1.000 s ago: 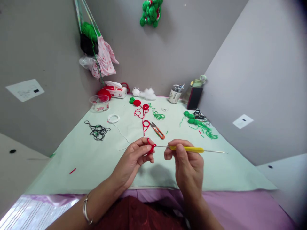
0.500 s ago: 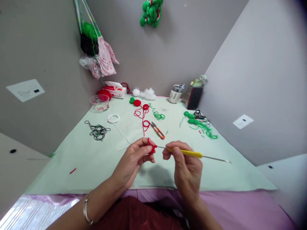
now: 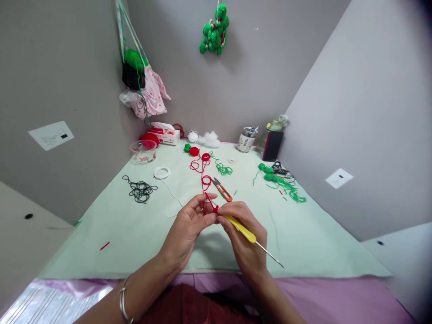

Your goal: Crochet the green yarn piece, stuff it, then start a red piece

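Between the thumb and fingers of my left hand (image 3: 189,227) is a small piece of red crochet work (image 3: 215,209), with red yarn looped over the fingers. My right hand (image 3: 246,236) grips the yellow handle of a crochet hook (image 3: 243,230); its bare metal end points down to the right, and the other end meets the red work. The fingertips of both hands are close together there, partly hiding the stitches. From the work a red yarn strand (image 3: 203,180) runs back across the table. Orange thread snips (image 3: 222,190) lie just beyond my hands.
A tangle of black yarn (image 3: 141,191) and a white yarn ring (image 3: 162,173) lie on the left. To the right are green crocheted pieces (image 3: 280,177). A clear tub (image 3: 143,152), tissue box (image 3: 167,135), pen tin (image 3: 246,140) and phone (image 3: 272,146) stand toward the back.
My right hand has moved left against the left hand's fingertips. The hook has tilted, its free end swinging down and left. The whole view has shifted slightly.
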`<state>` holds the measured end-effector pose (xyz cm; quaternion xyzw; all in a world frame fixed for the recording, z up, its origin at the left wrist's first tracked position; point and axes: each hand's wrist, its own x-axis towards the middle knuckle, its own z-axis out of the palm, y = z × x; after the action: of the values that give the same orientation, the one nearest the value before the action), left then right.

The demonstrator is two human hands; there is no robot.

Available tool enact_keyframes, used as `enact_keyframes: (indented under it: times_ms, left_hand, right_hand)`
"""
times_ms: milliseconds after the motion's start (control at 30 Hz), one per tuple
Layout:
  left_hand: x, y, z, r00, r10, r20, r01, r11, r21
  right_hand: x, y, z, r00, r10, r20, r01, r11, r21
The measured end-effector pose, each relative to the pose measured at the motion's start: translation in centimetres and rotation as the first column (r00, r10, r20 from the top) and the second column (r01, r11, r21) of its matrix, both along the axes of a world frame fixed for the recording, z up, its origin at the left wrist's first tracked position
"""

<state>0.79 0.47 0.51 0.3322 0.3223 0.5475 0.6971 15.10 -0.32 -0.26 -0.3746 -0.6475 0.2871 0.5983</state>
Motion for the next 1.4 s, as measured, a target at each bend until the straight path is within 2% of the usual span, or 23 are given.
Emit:
enact_keyframes:
  times_ms: [133, 233, 333, 433, 500, 600, 733, 867, 967, 1033, 1133, 1267, 1400]
  left_hand:
    - [-0.1, 0.1, -0.1, 1.000, -0.004, -0.007, 0.004, 1.000, 0.007]
    - [-0.2, 0.0, 0.3, 1.000, -0.020, -0.013, 0.020, 1.000, 0.010]
    - [-0.3, -0.3, 0.7, 0.995, -0.100, -0.001, 0.100, 0.995, -0.015]
    - [-0.3, -0.6, 0.9, 0.990, -0.138, 0.028, 0.139, 0.990, -0.034]
    - [-0.2, -0.8, 0.9, 0.992, -0.122, 0.038, 0.122, 0.992, -0.017]
    - [-0.2, -1.0, 1.2, 0.994, -0.088, 0.057, 0.088, 0.996, 0.000]
    - [-0.4, -0.4, 2.4, 0.992, -0.083, 0.096, 0.083, 0.997, 0.010]
    - [-1.2, 1.9, 4.2, 0.996, -0.063, 0.063, 0.057, 0.994, 0.090]
    - [-1.9, 4.4, 5.0, 0.999, -0.018, 0.046, 0.012, 0.990, 0.138]
    - [-2.3, 6.0, 4.9, 0.999, -0.018, 0.043, 0.011, 0.986, 0.168]
    - [-2.9, 8.0, 4.1, 0.999, -0.052, 0.005, 0.050, 0.983, 0.178]
    - [-3.6, 9.3, 2.4, 0.996, -0.073, -0.046, 0.078, 0.988, 0.133]
    - [-3.9, 9.9, 1.4, 0.995, -0.082, -0.049, 0.086, 0.992, 0.088]
  right_hand:
    - [-0.1, 0.2, 0.2, 1.000, 0.002, -0.029, -0.002, 1.000, -0.013]
    - [0.0, 0.3, 0.3, 0.993, 0.000, -0.121, -0.016, 0.991, -0.133]
    - [0.0, 0.5, 0.3, 0.933, 0.039, -0.357, -0.160, 0.935, -0.316]
    - [-0.2, 0.7, 0.2, 0.851, 0.066, -0.522, -0.302, 0.873, -0.382]
    - [-0.3, 0.7, 0.2, 0.861, 0.056, -0.505, -0.284, 0.877, -0.387]
    - [-0.3, 0.6, 0.6, 0.920, 0.028, -0.391, -0.179, 0.917, -0.356]
    - [0.0, 1.3, 2.5, 0.974, 0.058, -0.217, -0.104, 0.972, -0.209]
    - [-0.5, 3.6, 5.3, 0.986, 0.132, -0.099, -0.140, 0.987, -0.081]
    - [-1.3, 6.1, 6.4, 0.973, 0.170, -0.156, -0.194, 0.969, -0.151]
    - [-2.0, 7.7, 6.1, 0.935, 0.212, -0.285, -0.280, 0.933, -0.226]
    - [-2.8, 9.6, 4.4, 0.852, 0.220, -0.474, -0.373, 0.891, -0.257]
    - [-3.4, 11.0, 1.8, 0.827, 0.169, -0.536, -0.375, 0.876, -0.304]
    - [-3.1, 11.8, 0.6, 0.837, 0.131, -0.532, -0.363, 0.860, -0.359]
